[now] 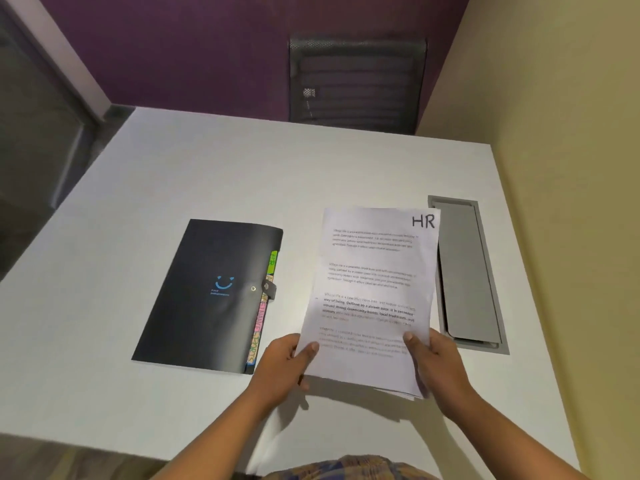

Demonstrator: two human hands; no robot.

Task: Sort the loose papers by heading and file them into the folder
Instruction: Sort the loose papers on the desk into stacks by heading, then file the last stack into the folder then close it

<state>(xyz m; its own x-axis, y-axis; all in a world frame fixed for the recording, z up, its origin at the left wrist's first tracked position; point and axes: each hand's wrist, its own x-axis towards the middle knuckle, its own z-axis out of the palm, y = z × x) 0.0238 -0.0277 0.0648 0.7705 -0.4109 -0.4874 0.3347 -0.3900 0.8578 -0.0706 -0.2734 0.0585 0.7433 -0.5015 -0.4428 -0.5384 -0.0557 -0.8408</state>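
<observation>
Papers: a stack of loose papers (374, 289) is being held just above the table (173, 185), to the right of the folder; the top sheet is showing a handwritten "HR" heading (423, 221) in its upper right corner, and further sheet edges are peeking out at the lower right.
Left hand: the left hand (287, 362) is gripping the stack's lower left edge, thumb lying on the top sheet and fingers curling underneath.
Right hand: the right hand (433, 358) is clamping the lower right edge the same way, thumb on top.
Folder: the black folder (207, 292) is lying flat on the table, its snap strap (269, 288) looking fastened; coloured index tabs (261, 313) are sticking out along its right side, one seeming to read HR, another SPORTS.
Done so far: nothing appears filed, judging by the closed folder and the papers all in one stack.
Left to do: by my reading, nearly everything is remaining: splitting the stack by heading, opening the folder, and slipping each group behind its matching tab.
Other: a grey hatch (467, 271) is sitting in the table just right of the papers.
</observation>
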